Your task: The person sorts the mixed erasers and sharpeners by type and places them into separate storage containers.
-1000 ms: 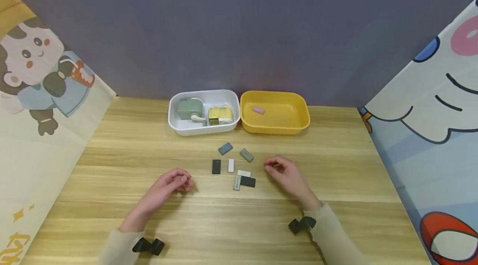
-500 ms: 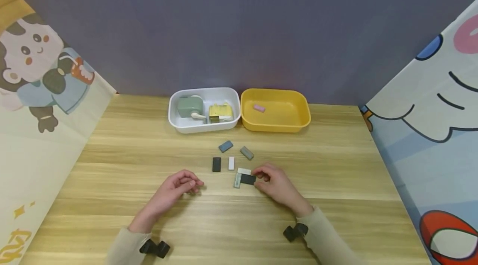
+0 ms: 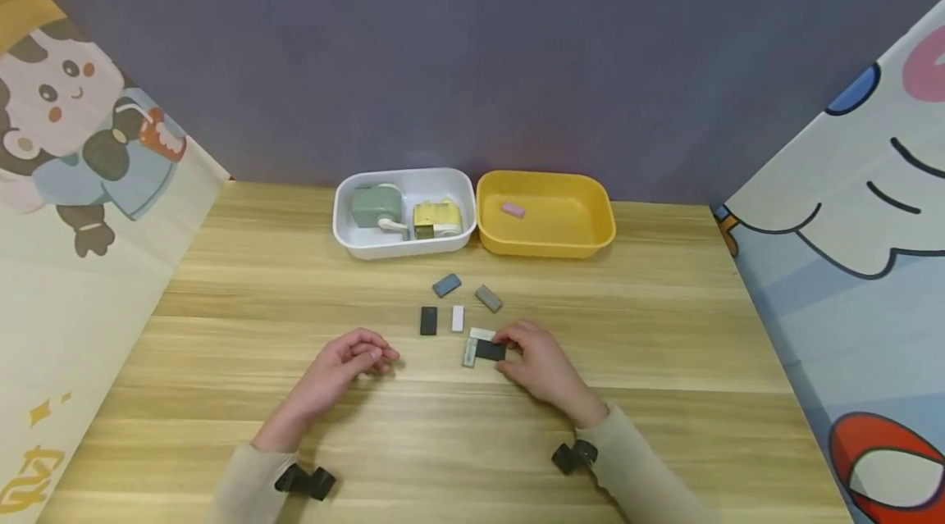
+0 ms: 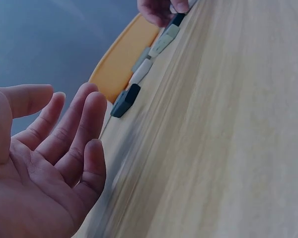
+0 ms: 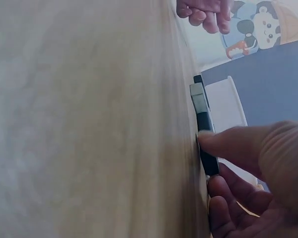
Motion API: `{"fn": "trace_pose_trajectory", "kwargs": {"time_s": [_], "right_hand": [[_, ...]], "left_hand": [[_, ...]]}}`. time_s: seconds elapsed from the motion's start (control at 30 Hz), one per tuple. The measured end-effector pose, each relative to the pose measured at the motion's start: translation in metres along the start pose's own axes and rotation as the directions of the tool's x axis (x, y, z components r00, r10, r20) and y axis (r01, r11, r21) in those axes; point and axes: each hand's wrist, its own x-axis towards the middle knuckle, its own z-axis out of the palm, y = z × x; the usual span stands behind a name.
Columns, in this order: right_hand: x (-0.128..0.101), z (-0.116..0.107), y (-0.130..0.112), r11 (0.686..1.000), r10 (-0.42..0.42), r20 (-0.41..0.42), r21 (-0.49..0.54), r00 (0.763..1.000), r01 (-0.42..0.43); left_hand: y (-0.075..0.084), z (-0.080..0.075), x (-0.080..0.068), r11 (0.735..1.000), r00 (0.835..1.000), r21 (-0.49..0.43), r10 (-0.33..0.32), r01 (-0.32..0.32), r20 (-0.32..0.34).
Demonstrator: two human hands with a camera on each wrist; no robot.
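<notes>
On the wooden table, my right hand [image 3: 542, 364] has thumb and fingers at the right end of a small black rectangular block [image 3: 489, 350], pinching it across its sides. Against that block lie two pale grey-green blocks [image 3: 469, 353], one along its left end and one along its far side. In the right wrist view the thumb [image 5: 228, 144] presses on the black block [image 5: 205, 124]. My left hand [image 3: 343, 368] is held palm inward to the left of the blocks, its fingers loosely bent and holding nothing; the left wrist view shows the palm [image 4: 44, 173].
Farther back lie a second black block [image 3: 428, 321], a white block [image 3: 458, 319], a blue-grey block [image 3: 446, 285] and a grey-brown block [image 3: 488, 298]. Behind them stand a white bin [image 3: 362, 250] with green and yellow toys and a yellow bin [image 3: 546, 248] holding a pink block [image 3: 513, 210].
My right hand has moved left and toward me, from beside the blocks onto the black block. My left hand has shifted slightly right. The blocks lie nearly the same.
</notes>
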Motion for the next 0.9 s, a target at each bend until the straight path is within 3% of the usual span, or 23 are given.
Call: {"fn": "trace_pose_trajectory", "kwargs": {"time_s": [0.27, 0.57, 0.9], "right_hand": [[0.0, 0.0, 0.002, 1.0, -0.015, -0.005, -0.011, 1.0, 0.015], [-0.001, -0.002, 0.008, 0.996, 0.005, -0.002, 0.092, 1.0, -0.005], [-0.004, -0.007, 0.012, 0.983, -0.034, -0.021, 0.18, 0.999, 0.038]], "left_hand": [[0.002, -0.006, -0.001, 1.0, 0.999, 0.0, -0.015, 0.015, -0.034], [0.001, -0.012, -0.002, 0.999, 0.998, -0.023, -0.044, 0.043, -0.046], [0.0, -0.017, -0.003, 0.996, 0.993, -0.015, -0.087, 0.086, -0.078]]}}
